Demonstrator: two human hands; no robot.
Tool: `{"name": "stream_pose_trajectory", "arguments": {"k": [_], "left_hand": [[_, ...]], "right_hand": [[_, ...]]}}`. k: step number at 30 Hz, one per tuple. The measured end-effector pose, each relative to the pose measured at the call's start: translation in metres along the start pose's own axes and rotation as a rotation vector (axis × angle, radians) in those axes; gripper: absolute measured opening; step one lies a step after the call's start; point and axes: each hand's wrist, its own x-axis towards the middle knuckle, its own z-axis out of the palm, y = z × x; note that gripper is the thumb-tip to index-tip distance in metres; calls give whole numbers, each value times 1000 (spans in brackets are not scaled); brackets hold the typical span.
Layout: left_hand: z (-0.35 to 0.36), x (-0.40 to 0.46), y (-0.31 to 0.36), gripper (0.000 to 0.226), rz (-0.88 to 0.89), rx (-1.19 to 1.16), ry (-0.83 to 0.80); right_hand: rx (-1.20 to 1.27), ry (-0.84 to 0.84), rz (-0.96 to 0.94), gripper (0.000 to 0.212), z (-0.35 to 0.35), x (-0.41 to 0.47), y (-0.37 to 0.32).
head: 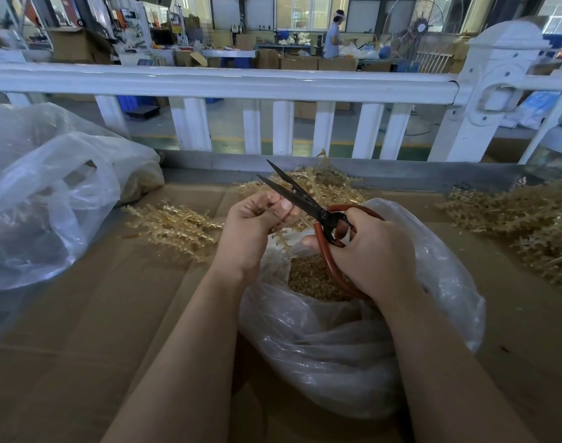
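Snipping over open bag (439, 282) | right hand (369, 254) grips scissors (292, 193), blades apart | left hand (254, 225) pinches amber sprig (282, 239) beside blades | risk: closing blades may nick left fingertips; offcuts could miss bag.

Holding scissors (300, 199) in the right hand (375, 254) above the open bag (337, 346), pinching a sprue strip (281, 236) in the left hand (254, 225) just left of the blades. Keeping that bag on the cardboard (113, 314), between the left heap (177, 225) and the right heap (529, 225), with the rear heap (330, 187) behind. Leaving a second bag (43, 193) at far left, facing the railing (209, 81) beyond.
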Motion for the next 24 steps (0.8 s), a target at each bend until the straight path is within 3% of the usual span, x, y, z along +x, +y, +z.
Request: {"name": "stream_pose_trajectory", "arguments": {"k": [9,17,24], "left_hand": [[0,1,-2,16,-26,35,3],[-5,2,2,19,-74,-106,133],[-6,3,2,13,-129,-114,270]], "right_hand": [[-21,-8,13,78,1,1,1],[-9,-6,21,80,0,-1,-1],[96,-24,71,61,-1,-1,0]]}}
